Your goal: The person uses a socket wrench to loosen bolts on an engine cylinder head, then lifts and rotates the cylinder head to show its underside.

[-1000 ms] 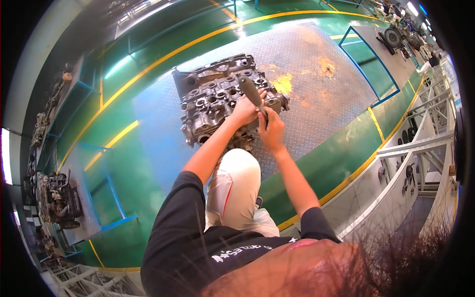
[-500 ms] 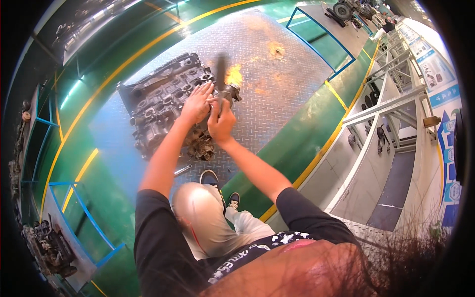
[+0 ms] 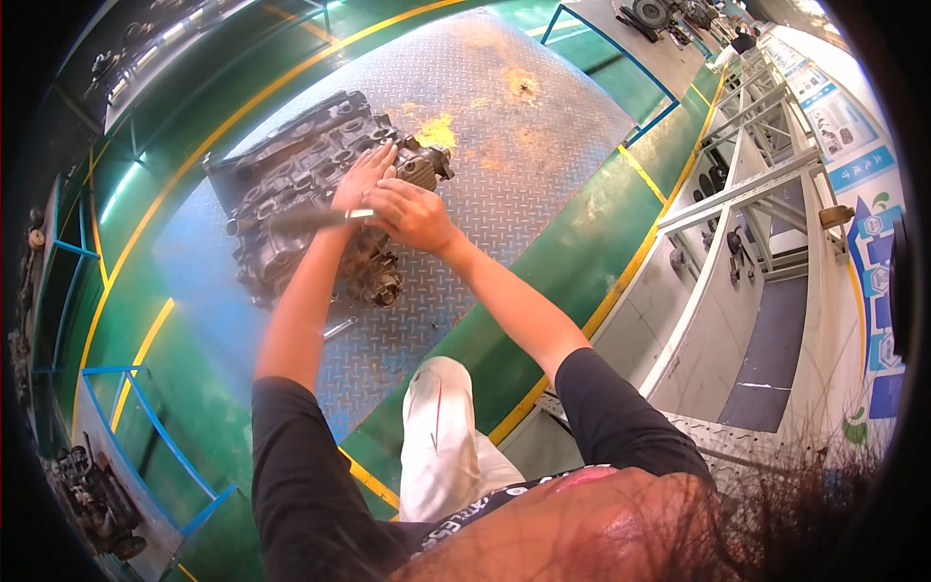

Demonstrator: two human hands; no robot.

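Note:
A dark, greasy engine cylinder head assembly (image 3: 281, 165) lies on the metal floor plate (image 3: 524, 136). My left hand (image 3: 367, 175) rests on its right-hand part, fingers stretched out and lying together. Just right of it, my right hand (image 3: 409, 211) is closed on a tool with a thick dark handle (image 3: 303, 221) and a shiny metal shaft, held sideways across my left wrist; the handle is blurred. A silver spanner (image 3: 339, 328) lies on the plate near the engine.
Blue frames (image 3: 655, 78) stand on the green floor. White metal racks with dark parts (image 3: 727, 247) run along the right. Other engines (image 3: 97, 500) are at lower left and assemblies with a tyre (image 3: 650, 15) at far top right, near another person (image 3: 742, 44).
The tool's handle has swung from upright down to the left. My right hand has turned over with it, while my left hand stays on the engine. The view has shifted and my legs have moved.

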